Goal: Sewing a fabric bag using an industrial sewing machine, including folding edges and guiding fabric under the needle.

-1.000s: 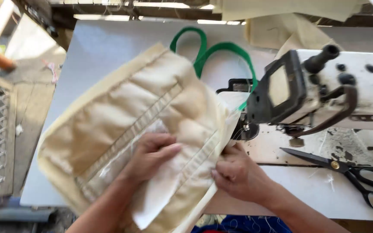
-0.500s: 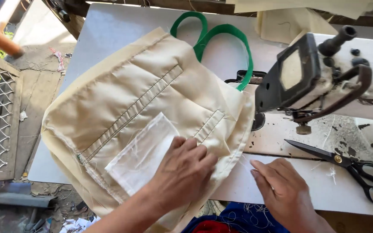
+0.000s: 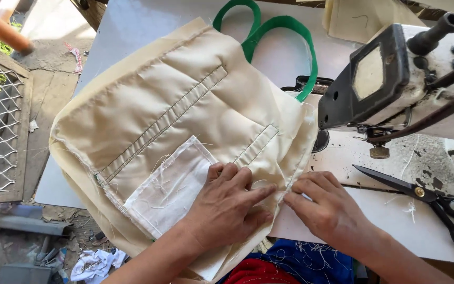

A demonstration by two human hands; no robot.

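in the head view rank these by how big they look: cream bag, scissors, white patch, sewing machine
1. cream bag
2. sewing machine, though it runs off the frame edge
3. white patch, partly under the left hand
4. scissors, close to the patch, so unsure

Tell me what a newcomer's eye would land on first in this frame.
The big cream fabric bag spread across the white table, its green handles looping toward the far edge. Both hands press on its near right edge: the left hand lies flat beside a white patch, the right hand pinches the seam. To the right stand a worn sewing machine and black scissors.
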